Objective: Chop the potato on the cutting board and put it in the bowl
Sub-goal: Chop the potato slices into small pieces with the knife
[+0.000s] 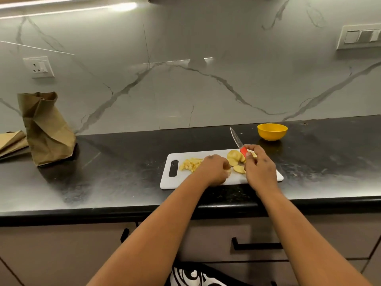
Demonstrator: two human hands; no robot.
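A white cutting board [177, 181] lies on the black counter. On its left part sits a pile of small chopped potato pieces [190, 164]. Round potato slices [235, 158] lie fanned in the middle. My left hand [214, 170] rests on the board with fingers curled at the slices, seemingly pinching a small piece. My right hand [259, 167] grips a knife by its red handle [243, 151], the blade [236, 138] pointing up and away from the board. The yellow bowl [272, 131] stands behind the board to the right; its inside is hidden.
A crumpled brown paper bag [46, 129] stands at the left of the counter, with folded brown paper [12, 142] beside it. The marble wall rises behind. Drawer handles [255, 245] sit below the counter's front edge.
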